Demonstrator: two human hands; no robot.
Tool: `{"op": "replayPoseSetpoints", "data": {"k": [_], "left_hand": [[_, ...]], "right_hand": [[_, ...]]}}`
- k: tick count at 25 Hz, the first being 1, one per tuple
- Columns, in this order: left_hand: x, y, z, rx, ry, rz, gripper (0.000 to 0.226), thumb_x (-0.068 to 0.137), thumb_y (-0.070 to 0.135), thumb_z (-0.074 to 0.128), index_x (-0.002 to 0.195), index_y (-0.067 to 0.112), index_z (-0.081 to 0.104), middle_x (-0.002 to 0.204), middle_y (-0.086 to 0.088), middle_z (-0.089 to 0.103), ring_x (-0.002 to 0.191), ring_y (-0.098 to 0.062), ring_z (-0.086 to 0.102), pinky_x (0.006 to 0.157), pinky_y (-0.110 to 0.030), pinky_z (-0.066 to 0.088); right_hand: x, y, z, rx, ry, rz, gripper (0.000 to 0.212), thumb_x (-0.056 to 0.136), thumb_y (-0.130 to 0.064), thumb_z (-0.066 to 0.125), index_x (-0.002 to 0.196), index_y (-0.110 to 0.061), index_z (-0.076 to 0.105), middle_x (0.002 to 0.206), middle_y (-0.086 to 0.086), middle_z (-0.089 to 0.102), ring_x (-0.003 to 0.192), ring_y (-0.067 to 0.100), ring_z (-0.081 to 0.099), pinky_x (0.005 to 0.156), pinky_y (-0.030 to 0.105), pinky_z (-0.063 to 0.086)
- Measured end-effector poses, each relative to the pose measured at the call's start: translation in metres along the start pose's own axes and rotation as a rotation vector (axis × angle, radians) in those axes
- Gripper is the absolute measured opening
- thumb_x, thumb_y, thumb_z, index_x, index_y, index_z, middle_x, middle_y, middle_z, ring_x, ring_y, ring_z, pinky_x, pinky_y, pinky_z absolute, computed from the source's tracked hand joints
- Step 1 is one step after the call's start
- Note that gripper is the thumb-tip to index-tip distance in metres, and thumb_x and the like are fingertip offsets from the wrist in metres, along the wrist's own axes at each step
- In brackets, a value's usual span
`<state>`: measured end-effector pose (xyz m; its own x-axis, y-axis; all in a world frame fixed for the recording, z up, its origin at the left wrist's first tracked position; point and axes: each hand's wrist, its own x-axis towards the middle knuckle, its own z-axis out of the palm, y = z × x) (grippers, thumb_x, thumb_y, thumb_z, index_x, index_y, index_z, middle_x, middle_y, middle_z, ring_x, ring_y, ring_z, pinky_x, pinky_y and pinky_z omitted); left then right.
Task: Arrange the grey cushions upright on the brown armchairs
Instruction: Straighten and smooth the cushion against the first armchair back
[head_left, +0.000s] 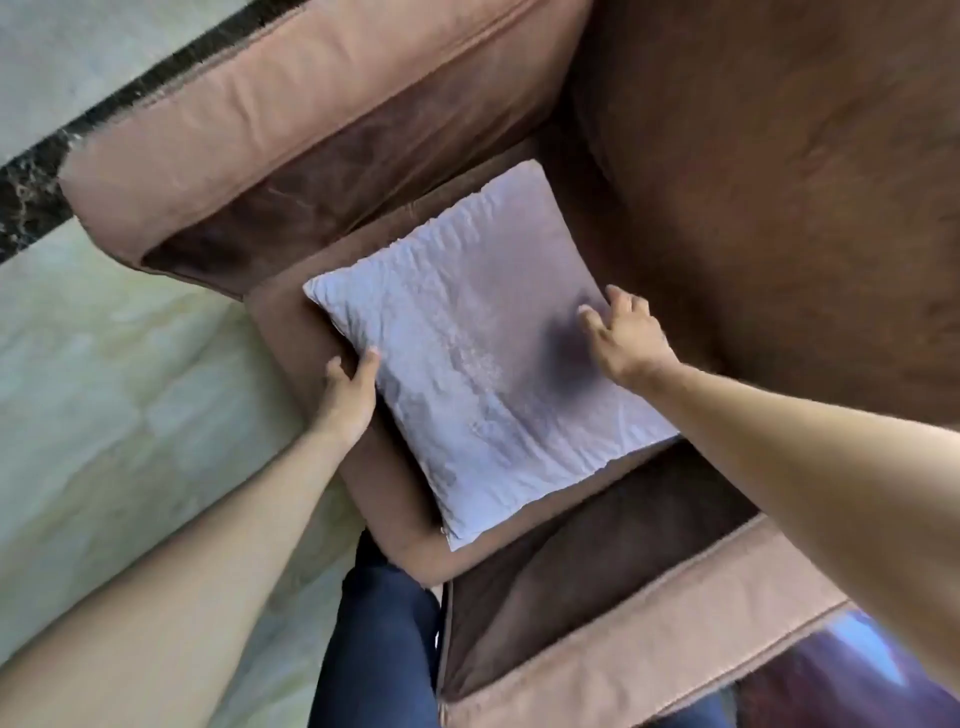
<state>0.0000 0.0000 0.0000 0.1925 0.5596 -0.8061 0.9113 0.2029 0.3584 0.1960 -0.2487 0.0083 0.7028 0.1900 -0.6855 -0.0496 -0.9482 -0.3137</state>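
The grey cushion (483, 353) lies flat on the brown armchair (322, 109) seat — the left hand (349, 392) grips its near edge with fingers curled under, while the right hand (626, 332) rests spread-fingered and open on its far side

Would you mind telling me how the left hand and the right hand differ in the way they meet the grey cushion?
The left hand grips the grey cushion at its near edge, thumb on top and fingers out of sight beneath; the right hand lies on the top face near the far corner, fingers spread. The left hand is curled closed around the edge; the right hand is open, casting a shadow. Both touch the cushion, which lies flat on the armchair seat.
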Motion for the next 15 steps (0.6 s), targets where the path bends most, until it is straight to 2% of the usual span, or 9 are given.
{"op": "replayPoseSetpoints", "data": {"k": [1, 3, 5, 6, 9, 11, 13, 15], "left_hand": [[0.011, -0.004, 0.013, -0.092, 0.029, -0.027, 0.088, 0.097, 0.072, 0.041, 0.161, 0.012, 0.028, 0.164, -0.014, 0.038, 0.148, -0.035, 0.039, 0.123, -0.046, 0.031], [0.036, -0.018, 0.033, -0.243, 0.08, -0.094, 0.11, 0.071, 0.096, 0.041, 0.152, 0.022, 0.043, 0.154, -0.006, 0.052, 0.139, -0.033, 0.051, 0.118, -0.054, 0.039], [0.062, -0.046, 0.054, -0.386, 0.125, -0.121, 0.124, 0.047, 0.11, 0.043, 0.142, 0.031, 0.055, 0.143, 0.004, 0.064, 0.13, -0.024, 0.061, 0.113, -0.053, 0.046], [0.07, -0.059, 0.065, -0.432, 0.116, -0.142, 0.125, 0.041, 0.111, 0.046, 0.137, 0.032, 0.061, 0.137, 0.006, 0.068, 0.127, -0.021, 0.064, 0.113, -0.049, 0.048], [0.069, -0.06, 0.083, -0.455, 0.102, -0.149, 0.121, 0.049, 0.108, 0.046, 0.134, 0.025, 0.066, 0.133, 0.002, 0.071, 0.125, -0.021, 0.066, 0.112, -0.044, 0.05], [0.066, -0.052, 0.089, -0.454, 0.147, -0.122, 0.108, 0.071, 0.099, 0.043, 0.138, 0.016, 0.064, 0.136, -0.005, 0.07, 0.127, -0.025, 0.064, 0.112, -0.043, 0.05], [0.064, -0.043, 0.092, -0.433, 0.203, -0.108, 0.088, 0.09, 0.083, 0.041, 0.136, 0.012, 0.065, 0.134, -0.007, 0.07, 0.127, -0.026, 0.063, 0.112, -0.039, 0.049], [0.055, -0.038, 0.089, -0.468, 0.202, -0.114, 0.083, 0.086, 0.085, 0.044, 0.128, 0.018, 0.069, 0.124, -0.002, 0.072, 0.124, -0.025, 0.065, 0.11, -0.04, 0.05]], "right_hand": [[0.019, 0.003, 0.005, 0.08, 0.036, -0.007, 0.067, 0.105, -0.052, 0.035, 0.157, -0.011, 0.027, 0.158, 0.02, 0.032, 0.144, 0.041, 0.034, 0.119, 0.046, 0.028], [0.052, 0.005, 0.012, 0.166, 0.066, 0.012, 0.061, 0.107, -0.047, 0.034, 0.152, -0.005, 0.035, 0.153, 0.023, 0.039, 0.141, 0.04, 0.037, 0.115, 0.04, 0.029], [0.077, 0.01, 0.026, 0.212, 0.063, 0.036, 0.06, 0.107, -0.049, 0.032, 0.144, -0.003, 0.045, 0.146, 0.025, 0.048, 0.135, 0.04, 0.043, 0.109, 0.038, 0.033], [0.083, 0.011, 0.035, 0.224, 0.053, 0.062, 0.062, 0.106, -0.053, 0.031, 0.138, -0.004, 0.049, 0.141, 0.025, 0.052, 0.132, 0.04, 0.047, 0.105, 0.039, 0.035], [0.093, 0.023, 0.051, 0.222, 0.086, 0.093, 0.067, 0.103, -0.062, 0.029, 0.12, -0.003, 0.055, 0.13, 0.026, 0.059, 0.122, 0.043, 0.054, 0.097, 0.042, 0.039], [0.094, 0.027, 0.053, 0.249, 0.11, 0.09, 0.067, 0.102, -0.064, 0.03, 0.114, -0.003, 0.056, 0.125, 0.025, 0.061, 0.118, 0.042, 0.055, 0.093, 0.04, 0.039], [0.092, 0.024, 0.051, 0.294, 0.118, 0.104, 0.062, 0.101, -0.063, 0.034, 0.106, -0.005, 0.056, 0.113, 0.017, 0.064, 0.111, 0.036, 0.057, 0.087, 0.034, 0.037], [0.086, 0.021, 0.041, 0.36, 0.117, 0.123, 0.057, 0.101, -0.061, 0.039, 0.097, -0.006, 0.053, 0.095, 0.003, 0.06, 0.099, 0.029, 0.056, 0.083, 0.029, 0.034]]}}
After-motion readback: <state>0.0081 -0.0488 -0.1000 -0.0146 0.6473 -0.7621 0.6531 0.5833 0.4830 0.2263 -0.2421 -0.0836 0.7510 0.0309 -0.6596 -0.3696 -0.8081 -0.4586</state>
